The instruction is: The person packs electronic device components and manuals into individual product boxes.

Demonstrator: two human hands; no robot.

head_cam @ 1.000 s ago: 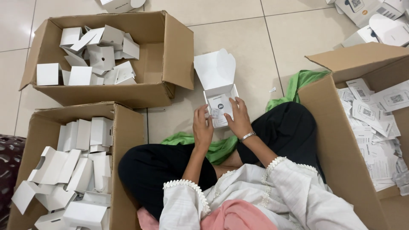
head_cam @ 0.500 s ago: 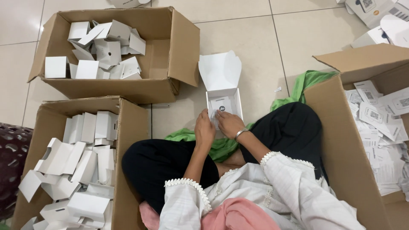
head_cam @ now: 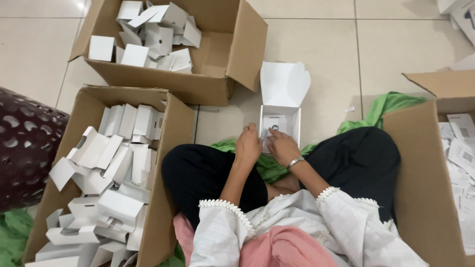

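I see both hands, left [head_cam: 247,145] and right [head_cam: 281,145], grasping a small open white box [head_cam: 280,123] on the tiled floor [head_cam: 326,54]; it has moved down from my lap, lid flap upright.

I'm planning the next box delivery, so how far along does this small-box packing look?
Done, it seems: two cardboard cartons, one near and one far, hold piles of small white boxes. In hand: the left hand and right hand work at an open white box, lid up, on the floor. Left: printed leaflets fill the carton at right, so more probably remains; how much can't be told.
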